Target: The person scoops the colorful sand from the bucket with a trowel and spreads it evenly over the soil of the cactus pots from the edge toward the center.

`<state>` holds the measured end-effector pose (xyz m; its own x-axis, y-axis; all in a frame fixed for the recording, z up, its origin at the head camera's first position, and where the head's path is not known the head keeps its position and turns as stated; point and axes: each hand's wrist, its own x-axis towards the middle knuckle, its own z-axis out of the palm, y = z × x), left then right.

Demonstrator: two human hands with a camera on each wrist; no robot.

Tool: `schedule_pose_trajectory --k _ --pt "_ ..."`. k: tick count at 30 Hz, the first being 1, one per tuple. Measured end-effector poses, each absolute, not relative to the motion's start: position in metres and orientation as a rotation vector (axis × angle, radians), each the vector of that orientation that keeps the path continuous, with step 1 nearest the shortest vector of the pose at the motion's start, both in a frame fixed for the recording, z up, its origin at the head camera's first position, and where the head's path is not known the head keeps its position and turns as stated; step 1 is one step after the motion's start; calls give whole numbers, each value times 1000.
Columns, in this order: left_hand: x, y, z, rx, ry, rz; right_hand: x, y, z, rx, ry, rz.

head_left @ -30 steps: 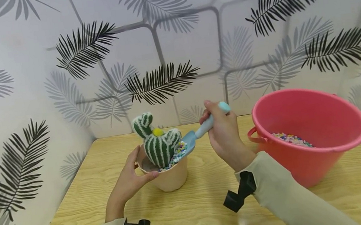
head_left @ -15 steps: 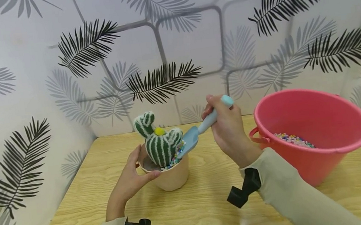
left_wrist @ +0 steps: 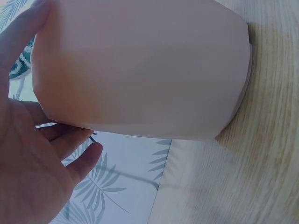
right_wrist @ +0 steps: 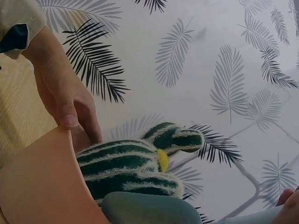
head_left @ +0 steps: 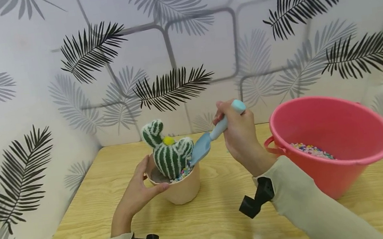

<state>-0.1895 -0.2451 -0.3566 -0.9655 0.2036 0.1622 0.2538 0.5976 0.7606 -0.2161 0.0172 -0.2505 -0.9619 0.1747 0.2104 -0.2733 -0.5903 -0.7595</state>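
A green-and-white knitted cactus (head_left: 167,159) with a yellow pompom stands in a pale peach flowerpot (head_left: 183,191) on the table. My left hand (head_left: 137,190) grips the pot from the left, thumb on the near rim and fingers round the far side. Small colored beads (head_left: 184,172) lie in the pot at the cactus's right. My right hand (head_left: 241,133) holds a light blue trowel (head_left: 200,148) by its handle. The blade slants down to the pot's right rim, its tip close over the beads. In the right wrist view the trowel blade (right_wrist: 149,207) partly covers the cactus (right_wrist: 126,163).
A big pink bucket (head_left: 320,181) stands on the table to the right, with more colored beads (head_left: 312,150) inside. Its handle lug (head_left: 273,145) points toward my right wrist. A leaf-patterned wall (head_left: 207,98) borders the wooden table (head_left: 204,228) behind and at left.
The trowel has shifted slightly up and right, and beads seen around its tip a second ago no longer show there. The left hand and the pot stay in place.
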Motion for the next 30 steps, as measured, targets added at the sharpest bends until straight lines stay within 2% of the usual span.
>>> schedule_pose_trajectory --k 17,30 --pt "-188 -243 -355 -401 -2772 -1328 -213 15 -256 198 -1311 2616" --pt "-164 -231 -338 -254 -2783 -1119 -207 42 -241 206 -1281 2626"
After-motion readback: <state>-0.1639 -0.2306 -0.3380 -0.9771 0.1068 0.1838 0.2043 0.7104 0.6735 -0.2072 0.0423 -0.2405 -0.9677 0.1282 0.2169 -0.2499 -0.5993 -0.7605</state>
